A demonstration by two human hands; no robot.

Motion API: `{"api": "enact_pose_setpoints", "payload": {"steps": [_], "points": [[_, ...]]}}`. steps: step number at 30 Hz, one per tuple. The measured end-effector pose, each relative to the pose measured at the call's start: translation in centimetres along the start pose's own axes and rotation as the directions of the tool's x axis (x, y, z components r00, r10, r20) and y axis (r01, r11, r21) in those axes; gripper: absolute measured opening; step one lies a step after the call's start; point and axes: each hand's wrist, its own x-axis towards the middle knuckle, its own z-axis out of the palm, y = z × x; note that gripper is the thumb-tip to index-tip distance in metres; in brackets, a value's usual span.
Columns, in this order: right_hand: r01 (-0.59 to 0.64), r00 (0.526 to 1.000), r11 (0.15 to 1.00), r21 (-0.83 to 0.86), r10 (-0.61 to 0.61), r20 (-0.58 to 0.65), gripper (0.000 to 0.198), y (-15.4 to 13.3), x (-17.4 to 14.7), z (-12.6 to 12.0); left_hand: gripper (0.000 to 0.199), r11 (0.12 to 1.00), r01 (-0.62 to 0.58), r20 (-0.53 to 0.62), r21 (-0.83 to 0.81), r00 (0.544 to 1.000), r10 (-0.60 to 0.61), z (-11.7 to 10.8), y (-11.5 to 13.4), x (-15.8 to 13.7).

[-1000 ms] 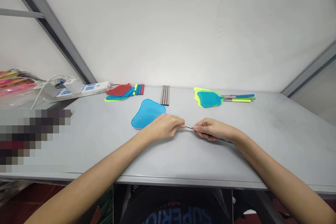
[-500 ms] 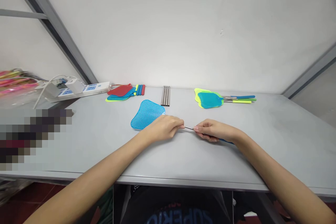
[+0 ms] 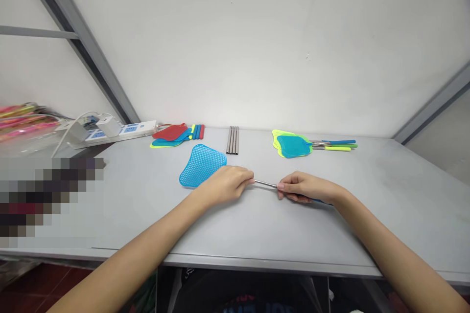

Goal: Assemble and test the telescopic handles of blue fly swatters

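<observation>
A fly swatter with a blue mesh head [image 3: 202, 165] lies across my two hands, just above the grey table. My left hand [image 3: 228, 183] is closed around it near the head, covering the joint between head and rod. Between the hands a stretch of thin metal rod [image 3: 265, 184] is bare. My right hand [image 3: 304, 187] closes on the other end, where a bit of the blue handle [image 3: 321, 201] shows beneath the palm; the rest of the grip is hidden by the fingers.
At the back left lie loose swatter heads [image 3: 171, 132] and short coloured handles [image 3: 198, 131]. Several metal tubes [image 3: 232, 140] lie side by side mid-table. Swatters with rods and handles [image 3: 293, 146] are stacked back right. A power strip [image 3: 134, 130] and pink-orange packages [image 3: 25, 122] are at left.
My hands have drawn slightly apart, and more of the metal rod shows between them. The blue head has shifted a little left. The camera view has tilted slightly.
</observation>
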Motion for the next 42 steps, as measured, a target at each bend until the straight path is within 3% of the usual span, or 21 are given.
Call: {"api": "enact_pose_setpoints", "payload": {"steps": [9,30,37,42], "points": [[-0.020,0.999,0.999,0.025,0.019,0.040,0.035,0.1,0.4,1.1,0.020,0.997,-0.082,0.038,-0.002,0.996,0.082,1.5,2.4,-0.1],[-0.173,0.973,0.947,0.271,0.123,0.195,0.029,0.0,0.9,2.2,0.007,0.977,-0.181,0.018,0.109,0.984,0.180,2.3,4.0,-0.3],[-0.080,0.981,0.968,0.237,0.034,0.192,0.028,0.0,0.5,1.9,0.009,0.994,-0.093,0.023,0.064,0.996,0.092,1.7,4.7,0.0],[0.010,0.998,0.989,0.145,-0.019,0.060,0.026,-0.7,0.6,2.2,0.023,0.998,-0.010,-0.021,0.059,1.000,0.011,1.6,4.1,0.4]]}}
